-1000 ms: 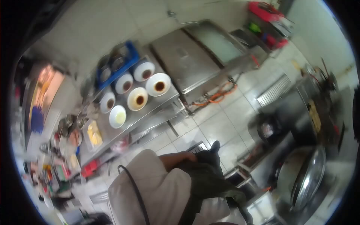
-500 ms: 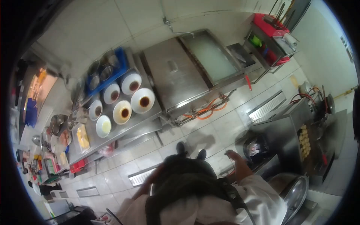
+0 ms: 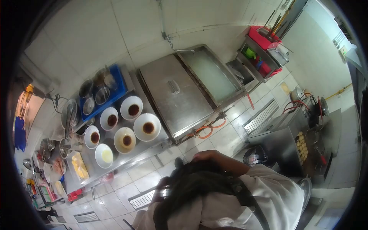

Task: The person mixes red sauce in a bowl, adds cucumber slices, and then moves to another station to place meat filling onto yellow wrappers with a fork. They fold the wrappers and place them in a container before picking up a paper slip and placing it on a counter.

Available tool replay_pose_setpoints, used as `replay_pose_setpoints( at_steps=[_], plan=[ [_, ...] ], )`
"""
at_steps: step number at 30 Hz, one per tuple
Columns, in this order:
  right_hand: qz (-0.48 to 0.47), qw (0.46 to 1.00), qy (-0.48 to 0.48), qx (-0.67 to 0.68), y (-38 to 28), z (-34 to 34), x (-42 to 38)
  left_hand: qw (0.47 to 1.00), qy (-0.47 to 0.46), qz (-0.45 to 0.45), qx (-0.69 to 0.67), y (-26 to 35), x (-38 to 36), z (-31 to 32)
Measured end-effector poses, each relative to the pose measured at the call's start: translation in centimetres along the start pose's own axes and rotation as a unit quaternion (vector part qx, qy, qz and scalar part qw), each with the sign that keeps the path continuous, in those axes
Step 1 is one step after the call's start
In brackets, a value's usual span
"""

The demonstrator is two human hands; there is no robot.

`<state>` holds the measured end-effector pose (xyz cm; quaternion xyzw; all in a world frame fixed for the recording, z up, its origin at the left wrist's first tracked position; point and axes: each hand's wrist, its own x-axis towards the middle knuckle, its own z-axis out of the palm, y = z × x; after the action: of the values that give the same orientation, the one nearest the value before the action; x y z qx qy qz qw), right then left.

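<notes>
Bowls (image 3: 138,130) ahead-left, well apart from fingers (image 3: 199,155)

Bowls (image 3: 156,132): six; five with dark liquid (image 3: 148,127), one with pale yellow liquid (image 3: 107,155). Blue trays (image 3: 119,82): one, bearing at least four pots (image 3: 102,96). Taps (image 3: 167,38): one. Floor grates (image 3: 261,117): at least three. Red crates (image 3: 253,34), upper right: two. Pale balls (image 3: 301,145): over ten, too small for exact count.

Six bowls (image 3: 155,135) stand on the surface (image 3: 94,171), a tray (image 3: 118,82) behind them, a tub (image 3: 77,155) left, a vat (image 3: 165,96) right.
</notes>
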<state>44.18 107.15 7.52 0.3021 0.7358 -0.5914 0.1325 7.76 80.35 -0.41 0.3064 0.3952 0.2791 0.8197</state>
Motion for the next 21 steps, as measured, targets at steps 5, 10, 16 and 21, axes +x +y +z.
replay_pose_setpoints(
  at_steps=[5, 10, 16, 21],
  plan=[
    [0.042, 0.99, -0.127, 0.048, -5.9, -6.6, -5.1, 0.988, 0.137, -0.072, -0.02, 6.9, 5.6, -0.6],
    [0.023, 0.982, -0.185, 0.022, -2.6, -12.3, -3.0, 0.862, 0.219, 0.153, 0.431, 5.2, 8.5, 0.1],
    [-0.035, 0.951, -0.296, -0.082, -3.4, -15.5, -0.3, 0.853, 0.306, -0.165, 0.388, 8.5, 9.9, 6.8],
    [0.17, 0.902, -0.387, 0.09, 5.5, -10.6, 5.9, 0.896, 0.373, -0.201, 0.133, 8.6, 8.6, 11.3]
  ],
)
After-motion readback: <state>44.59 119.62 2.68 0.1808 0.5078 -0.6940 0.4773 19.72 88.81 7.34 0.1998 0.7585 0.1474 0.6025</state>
